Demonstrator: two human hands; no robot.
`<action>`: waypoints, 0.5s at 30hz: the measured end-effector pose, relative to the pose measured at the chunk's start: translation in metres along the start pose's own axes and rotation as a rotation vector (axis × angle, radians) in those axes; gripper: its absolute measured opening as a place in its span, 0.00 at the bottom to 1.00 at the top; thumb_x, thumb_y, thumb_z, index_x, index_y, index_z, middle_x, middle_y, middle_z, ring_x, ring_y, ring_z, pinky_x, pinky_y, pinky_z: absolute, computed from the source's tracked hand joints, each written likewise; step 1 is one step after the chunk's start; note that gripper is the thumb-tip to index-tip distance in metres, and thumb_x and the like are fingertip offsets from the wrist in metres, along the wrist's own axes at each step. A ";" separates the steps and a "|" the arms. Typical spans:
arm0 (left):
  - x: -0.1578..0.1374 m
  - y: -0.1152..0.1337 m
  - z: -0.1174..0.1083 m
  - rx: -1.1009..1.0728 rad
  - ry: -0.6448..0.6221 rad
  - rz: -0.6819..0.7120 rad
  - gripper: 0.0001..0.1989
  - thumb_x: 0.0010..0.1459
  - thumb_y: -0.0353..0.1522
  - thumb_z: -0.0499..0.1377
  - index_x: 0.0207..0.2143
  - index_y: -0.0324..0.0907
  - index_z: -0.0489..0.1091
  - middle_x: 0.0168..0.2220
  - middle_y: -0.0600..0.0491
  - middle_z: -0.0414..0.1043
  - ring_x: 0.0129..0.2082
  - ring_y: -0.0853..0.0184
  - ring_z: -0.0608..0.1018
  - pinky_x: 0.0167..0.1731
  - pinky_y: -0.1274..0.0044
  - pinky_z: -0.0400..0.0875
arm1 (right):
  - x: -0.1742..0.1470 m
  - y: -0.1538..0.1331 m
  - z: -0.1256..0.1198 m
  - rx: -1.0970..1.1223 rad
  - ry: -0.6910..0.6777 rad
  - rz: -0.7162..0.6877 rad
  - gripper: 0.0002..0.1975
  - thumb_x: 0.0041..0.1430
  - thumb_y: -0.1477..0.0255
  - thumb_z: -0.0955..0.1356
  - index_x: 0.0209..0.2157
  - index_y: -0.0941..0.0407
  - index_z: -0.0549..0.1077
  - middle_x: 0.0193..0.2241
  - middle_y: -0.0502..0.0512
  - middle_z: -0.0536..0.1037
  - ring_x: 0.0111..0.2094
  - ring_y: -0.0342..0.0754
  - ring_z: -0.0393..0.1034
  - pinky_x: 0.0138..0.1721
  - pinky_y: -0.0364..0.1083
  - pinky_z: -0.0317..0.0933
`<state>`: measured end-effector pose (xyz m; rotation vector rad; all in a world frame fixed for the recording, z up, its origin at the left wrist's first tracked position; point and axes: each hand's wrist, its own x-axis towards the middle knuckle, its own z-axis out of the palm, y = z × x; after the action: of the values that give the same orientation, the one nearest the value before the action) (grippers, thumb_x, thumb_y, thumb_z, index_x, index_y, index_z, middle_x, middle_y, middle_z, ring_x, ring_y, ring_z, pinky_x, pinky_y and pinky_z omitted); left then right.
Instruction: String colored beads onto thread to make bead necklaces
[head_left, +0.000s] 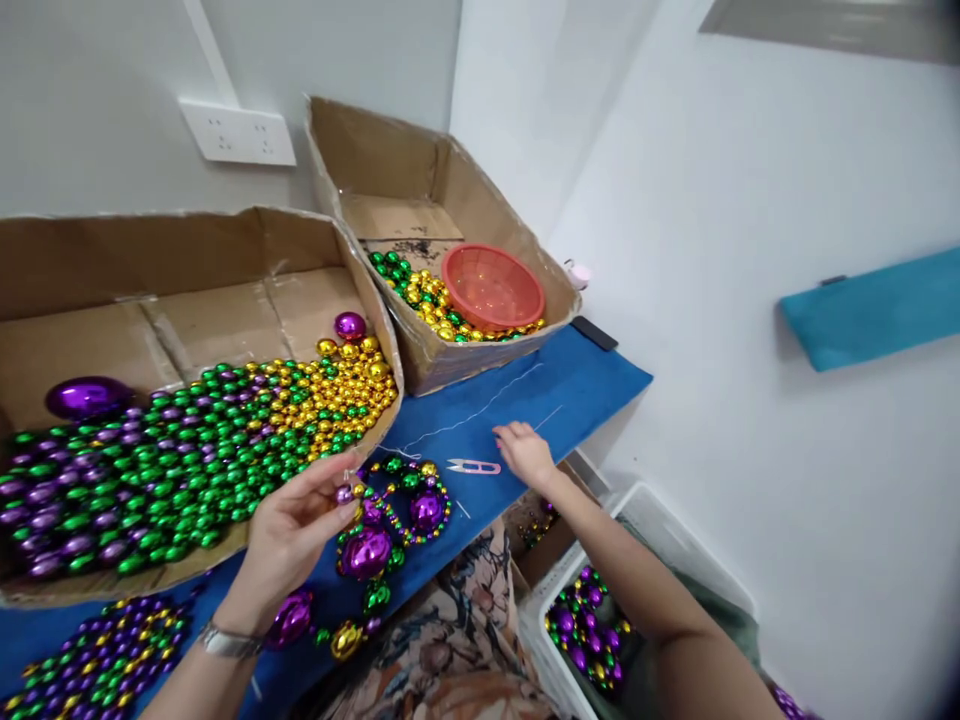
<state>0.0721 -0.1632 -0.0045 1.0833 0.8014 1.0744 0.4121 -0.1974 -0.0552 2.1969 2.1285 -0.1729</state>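
Observation:
My left hand [292, 530] pinches a small purple bead [344, 494] on a strand of purple, green and gold beads [390, 525] lying on the blue cloth [525, 400]. My right hand [525, 455] rests fingers-down on the cloth, just right of small thread snips [474, 466]. It touches a thin white thread [480, 410] that runs across the cloth. Whether the fingers pinch the thread I cannot tell.
A large cardboard box [187, 290] of loose green, gold and purple beads stands at left. A second box [420, 190] behind holds beads and an orange basket [492, 287]. More strands [97, 660] lie front left. A white bin [592, 625] of beads sits below right.

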 end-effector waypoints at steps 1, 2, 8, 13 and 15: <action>0.000 0.000 0.000 0.002 -0.003 0.000 0.24 0.42 0.27 0.70 0.45 0.47 0.76 0.46 0.49 0.77 0.35 0.67 0.78 0.28 0.83 0.76 | 0.001 0.010 -0.002 -0.018 -0.007 0.018 0.19 0.68 0.70 0.56 0.56 0.59 0.67 0.47 0.65 0.71 0.50 0.55 0.64 0.51 0.50 0.58; 0.000 0.000 0.000 0.001 -0.004 0.003 0.24 0.42 0.27 0.70 0.45 0.47 0.76 0.46 0.49 0.77 0.35 0.66 0.78 0.28 0.82 0.76 | 0.002 0.019 -0.004 -0.033 -0.021 0.022 0.19 0.68 0.70 0.57 0.56 0.59 0.67 0.48 0.66 0.71 0.49 0.56 0.64 0.50 0.51 0.58; 0.001 0.002 0.001 -0.018 -0.021 0.023 0.24 0.43 0.27 0.70 0.45 0.46 0.76 0.46 0.48 0.76 0.37 0.66 0.77 0.28 0.82 0.75 | 0.000 0.032 0.003 -0.076 -0.094 -0.058 0.19 0.61 0.76 0.62 0.53 0.58 0.69 0.48 0.66 0.71 0.50 0.57 0.63 0.48 0.52 0.58; 0.001 0.003 0.006 -0.039 -0.056 0.030 0.24 0.43 0.27 0.70 0.46 0.45 0.76 0.46 0.47 0.76 0.35 0.65 0.77 0.27 0.81 0.74 | 0.001 0.007 -0.010 0.005 -0.076 -0.188 0.15 0.64 0.74 0.60 0.50 0.58 0.69 0.45 0.63 0.72 0.48 0.52 0.65 0.49 0.50 0.59; 0.002 0.003 0.009 -0.063 -0.074 0.028 0.24 0.43 0.27 0.70 0.46 0.45 0.76 0.47 0.46 0.75 0.36 0.66 0.77 0.28 0.80 0.74 | 0.002 -0.010 -0.026 0.111 -0.067 -0.305 0.16 0.67 0.70 0.58 0.54 0.56 0.65 0.47 0.59 0.72 0.48 0.47 0.66 0.50 0.45 0.59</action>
<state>0.0802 -0.1635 0.0012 1.0773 0.6912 1.0706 0.4026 -0.1916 -0.0299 1.8739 2.4586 -0.3853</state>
